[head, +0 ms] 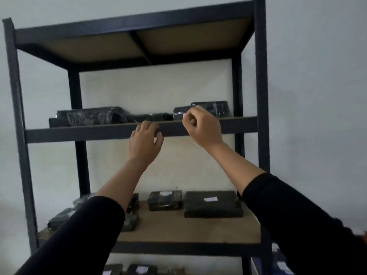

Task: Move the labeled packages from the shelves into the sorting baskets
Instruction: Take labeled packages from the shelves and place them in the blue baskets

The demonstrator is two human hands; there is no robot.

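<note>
Hands up at upper shelf, both raised to front rail. Left hand w/ fingers loosely curled, tips at or just over rail edge, holding nothing visible. Right hand curled tighter, thumb and forefinger looking pinched on corner of wrapped package at shelf's right end; blur there, so contact judged likely, not certain. More black packages along same shelf, incl. long bundle at left. Middle shelf below carrying labeled small package and labeled flat package side by side, plus others partly hidden behind left sleeve. Bottom level showing a few more, cropped. No sorting baskets in view.

Risks from here, judged: pinch on slick wrap at one corner only, so could slip or swing package down off rail once dragged forward. Shelf above eye line, tops and labels unseen, so easy to pull wrong one or nudge neighbour off edge. Left hand best placed under as support before lifting clear.
</note>
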